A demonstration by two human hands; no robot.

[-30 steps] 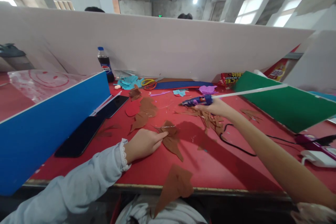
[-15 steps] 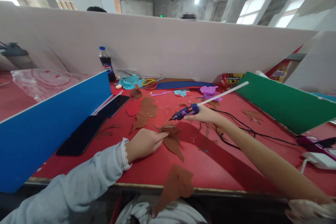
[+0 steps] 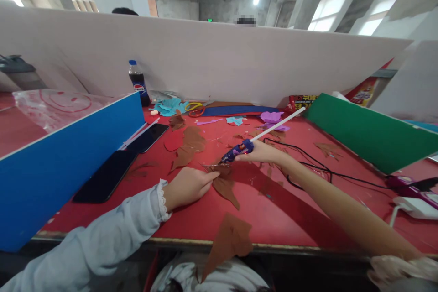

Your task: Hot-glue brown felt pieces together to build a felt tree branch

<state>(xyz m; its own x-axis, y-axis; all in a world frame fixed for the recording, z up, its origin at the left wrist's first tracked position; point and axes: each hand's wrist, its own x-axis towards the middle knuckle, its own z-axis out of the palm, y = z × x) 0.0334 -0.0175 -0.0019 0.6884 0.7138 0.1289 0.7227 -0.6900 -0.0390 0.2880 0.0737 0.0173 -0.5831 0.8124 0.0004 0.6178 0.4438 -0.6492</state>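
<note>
My left hand (image 3: 190, 185) presses its fingertips on a brown fabric piece (image 3: 226, 189) lying on the red table (image 3: 284, 214). My right hand (image 3: 259, 151) is wrapped round a dark blue glue gun (image 3: 237, 151) with a long white glue stick (image 3: 278, 124) coming out of its back. The gun's nozzle points down-left at the top of the brown piece, close to my left fingertips; whether it touches cannot be made out. Thin wires or strands lie across the piece there. Another brown piece (image 3: 230, 242) hangs over the table's front edge.
Two dark phones (image 3: 107, 175) lie beside a blue board (image 3: 71, 150) on the left. A green board (image 3: 369, 134) stands at the right, near a black cable (image 3: 359, 185) and white plug (image 3: 415, 207). Behind are a cola bottle (image 3: 138, 84), scissors (image 3: 196, 110) and coloured scraps.
My right hand has moved slightly left and down, bringing the glue gun's nozzle closer to the brown piece. My left hand has hardly moved.
</note>
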